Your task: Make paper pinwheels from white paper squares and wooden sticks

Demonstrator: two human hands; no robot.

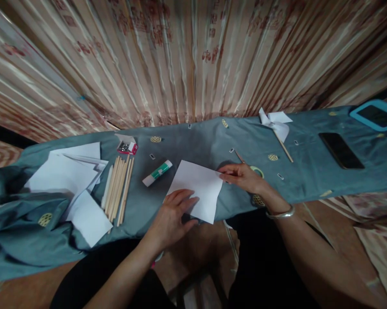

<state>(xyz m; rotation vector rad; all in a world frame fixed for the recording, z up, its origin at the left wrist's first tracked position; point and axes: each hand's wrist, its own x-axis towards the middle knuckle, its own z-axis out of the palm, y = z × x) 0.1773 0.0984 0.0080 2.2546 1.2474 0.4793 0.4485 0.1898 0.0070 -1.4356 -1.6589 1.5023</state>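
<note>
A white square sheet of paper [198, 184] lies on the blue-grey cloth [196, 146] in front of me. My left hand [173, 212] rests flat on the sheet's near left corner, fingers stretched out. My right hand [243, 177] is at the sheet's right corner, fingers pinched together on the paper's edge. A thin wooden stick [239, 156] shows just behind that hand; whether the hand holds it I cannot tell.
A glue stick [157, 173] lies left of the sheet. Further left are several wooden sticks [118, 189], a stack of white paper [71, 176] and a small pin box [127, 147]. A finished paper pinwheel [276, 124], a black phone [340, 150] and a blue-framed tablet [375, 115] lie right.
</note>
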